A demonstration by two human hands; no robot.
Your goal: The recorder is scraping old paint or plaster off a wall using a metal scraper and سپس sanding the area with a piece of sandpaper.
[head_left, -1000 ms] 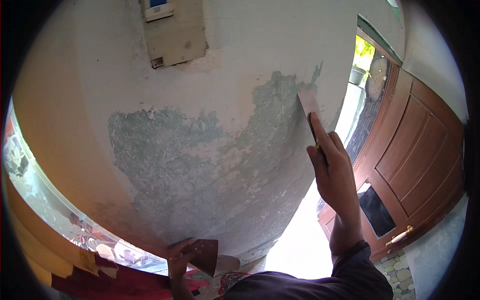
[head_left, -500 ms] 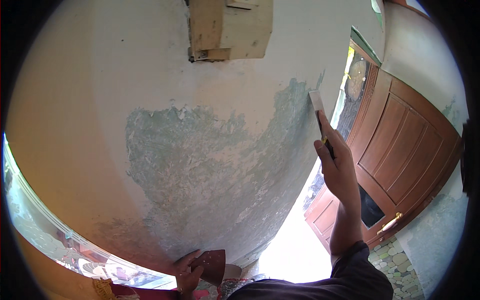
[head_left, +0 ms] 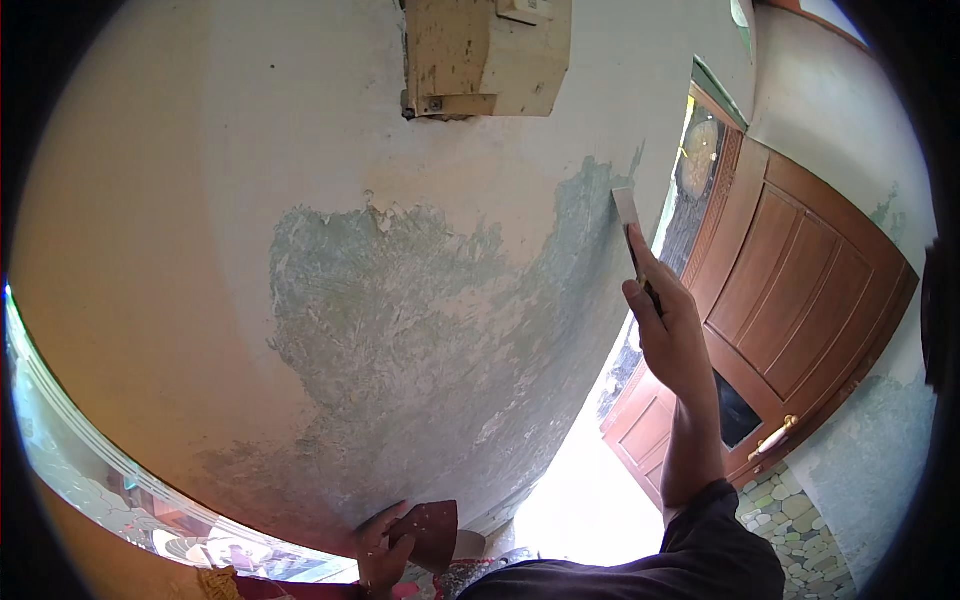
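Note:
My right hand (head_left: 672,318) is raised to the wall, fingers wrapped round the handle of a scraper (head_left: 626,207). One finger stretches along its blade, and the blade's tip is at the wall by the upper right of a scraped patch (head_left: 400,300). That patch shows grey-green under flaking cream paint, with ragged edges. Low down near the wall, my left hand (head_left: 382,548) grips a curved, dark red-brown sheet (head_left: 432,532) that looks like sandpaper and is dotted with white specks. A paler piece shows behind the sheet, partly hidden by it.
A worn beige box (head_left: 490,60) is fixed to the wall above the patch. On the right stands a brown panelled door (head_left: 800,270) with a brass handle (head_left: 776,440), beside a bright opening (head_left: 590,500). Pebble-patterned flooring (head_left: 800,525) lies below the door.
The scraper's blade has slid slightly down the wall. The view has shifted a little, so the wall and box sit farther right. My left hand keeps hold of the sheet.

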